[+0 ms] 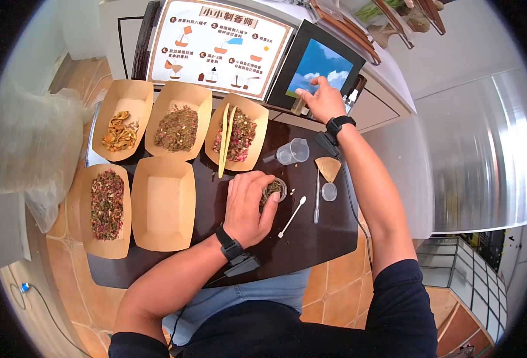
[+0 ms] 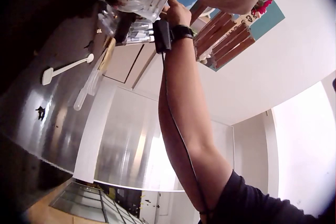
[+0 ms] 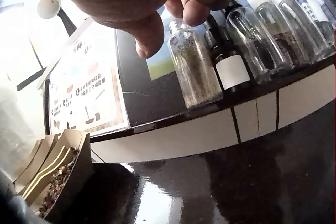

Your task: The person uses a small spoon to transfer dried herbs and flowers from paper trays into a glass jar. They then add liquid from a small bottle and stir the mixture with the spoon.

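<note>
My left hand (image 1: 247, 206) curls round a small glass jar (image 1: 275, 190) of dried herbs on the dark desk (image 1: 311, 238), its grip holding the jar's side. My right hand (image 1: 318, 101) reaches up to the row of bottles at the ledge, fingers (image 3: 195, 7) narrow and just above a speckled bottle (image 3: 195, 71), beside a dark dropper bottle (image 3: 227, 61); nothing is in that grip.

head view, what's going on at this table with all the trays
A person sits at a dark table. The left hand curls around a small jar of dried herbs. The right hand reaches to a row of small bottles on the ledge behind, fingers just above them, holding nothing visible. Four paper trays hold dried botanicals; one tray is empty. Tongs lie across a petal tray.
</note>
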The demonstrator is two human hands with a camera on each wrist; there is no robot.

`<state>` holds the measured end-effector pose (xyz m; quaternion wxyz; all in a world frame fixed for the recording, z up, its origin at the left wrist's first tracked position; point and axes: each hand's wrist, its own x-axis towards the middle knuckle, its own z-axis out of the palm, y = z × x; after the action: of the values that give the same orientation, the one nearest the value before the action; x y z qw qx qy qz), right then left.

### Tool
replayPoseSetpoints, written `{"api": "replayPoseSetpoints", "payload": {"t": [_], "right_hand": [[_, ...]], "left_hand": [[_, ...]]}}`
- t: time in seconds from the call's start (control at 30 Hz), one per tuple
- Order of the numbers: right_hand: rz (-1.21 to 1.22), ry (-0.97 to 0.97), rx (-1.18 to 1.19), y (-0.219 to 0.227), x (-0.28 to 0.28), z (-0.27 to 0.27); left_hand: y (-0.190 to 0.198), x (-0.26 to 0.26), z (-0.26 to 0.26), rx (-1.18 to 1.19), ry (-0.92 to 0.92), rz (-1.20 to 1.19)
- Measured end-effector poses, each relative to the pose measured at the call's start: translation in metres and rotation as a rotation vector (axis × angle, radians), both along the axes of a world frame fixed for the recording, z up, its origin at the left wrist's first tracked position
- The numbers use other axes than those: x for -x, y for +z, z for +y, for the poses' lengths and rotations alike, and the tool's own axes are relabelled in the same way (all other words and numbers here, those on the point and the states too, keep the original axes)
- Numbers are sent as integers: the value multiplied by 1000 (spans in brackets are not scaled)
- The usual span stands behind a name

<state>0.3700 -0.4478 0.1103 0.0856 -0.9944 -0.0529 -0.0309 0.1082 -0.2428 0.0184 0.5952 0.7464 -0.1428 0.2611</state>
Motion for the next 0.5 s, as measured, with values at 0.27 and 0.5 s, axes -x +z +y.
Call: {"api": "replayPoseSetpoints", "payload": {"t": [0.27, 0.5], "right_hand": [[-228, -23, -291, 7, 33, -26], [-137, -95, -817, -19, 158, -51]], "left_hand": [[-1, 1, 1, -30, -59, 57], [4, 3, -1, -21, -140, 121]]}}
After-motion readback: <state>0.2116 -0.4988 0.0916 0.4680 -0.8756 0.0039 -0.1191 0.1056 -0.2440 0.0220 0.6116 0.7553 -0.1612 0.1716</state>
